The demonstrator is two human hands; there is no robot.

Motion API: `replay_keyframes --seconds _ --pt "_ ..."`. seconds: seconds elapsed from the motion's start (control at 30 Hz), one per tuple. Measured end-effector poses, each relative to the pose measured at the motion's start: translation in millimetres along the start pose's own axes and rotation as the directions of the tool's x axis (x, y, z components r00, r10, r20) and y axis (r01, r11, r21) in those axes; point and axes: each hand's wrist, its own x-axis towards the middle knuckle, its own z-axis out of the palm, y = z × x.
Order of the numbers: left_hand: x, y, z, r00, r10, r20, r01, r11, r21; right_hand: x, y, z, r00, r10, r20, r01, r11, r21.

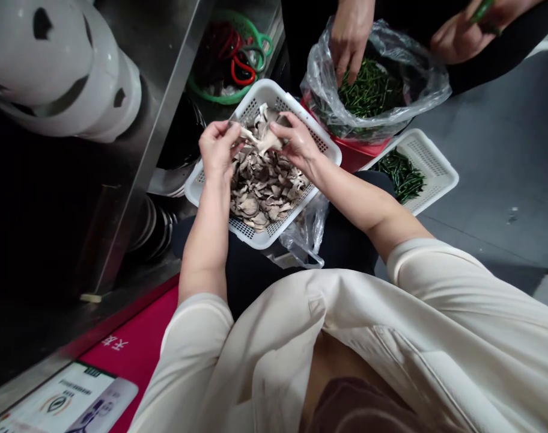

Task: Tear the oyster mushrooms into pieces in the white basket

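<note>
Both of my hands are over a white perforated plastic basket that stands between my knees. Grey-brown oyster mushroom pieces fill much of it. My left hand pinches a pale strip of oyster mushroom between thumb and fingers. A larger oyster mushroom piece with a whitish stem is gripped by my right hand. The two pieces meet or nearly meet between my fingertips; I cannot tell whether they are still joined.
Another person's hand reaches into a clear plastic bag of green chillies. A white basket with more green chillies stands right. Behind my basket, a green basket holds red-handled scissors. A metal shelf runs along the left.
</note>
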Motion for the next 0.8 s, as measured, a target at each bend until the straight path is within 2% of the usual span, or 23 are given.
replay_keyframes --seconds 0.07,0.1,0.2,0.27,0.37,0.43,0.57,0.67,0.8 --pt "2 7 -5.4 0.999 0.008 -0.048 -0.01 0.999 -0.035 2 -3 -7 1.0 -0.008 -0.028 0.008 1.0 0.005" --pt "4 8 -7.8 0.999 0.035 -0.03 -0.036 0.999 -0.025 3 -4 -9 1.0 -0.017 -0.015 0.016 0.999 -0.034" --pt "4 7 -9.4 0.982 0.092 0.168 -0.1 0.994 0.043 4 -2 -13 0.994 -0.084 0.066 0.098 0.96 -0.261" --pt "1 3 -5.0 0.957 0.042 0.288 -0.063 0.996 0.065 3 0 -12 0.983 -0.146 0.106 0.177 0.903 -0.392" --pt "-8 -3 4.5 0.95 -0.046 0.309 0.022 0.997 0.08 1 2 -7 0.97 -0.197 0.143 0.241 0.849 -0.47" --pt "-11 -6 9.7 0.96 -0.063 0.273 0.044 0.996 0.073 -2 3 -4 0.971 -0.165 0.17 0.226 0.862 -0.455" --pt "-9 -6 16.0 0.973 -0.095 0.212 0.096 0.995 0.006 -5 6 1 0.983 -0.057 0.175 0.114 0.935 -0.337" --pt "-7 1 13.9 0.977 -0.114 0.18 0.132 0.987 -0.089 -1 3 1 0.998 -0.013 0.067 0.025 0.982 -0.187" --pt "-5 11 -1.4 0.986 -0.025 0.168 0.043 0.993 -0.106 8 -8 -6 0.994 -0.017 -0.105 0.01 0.997 -0.071"
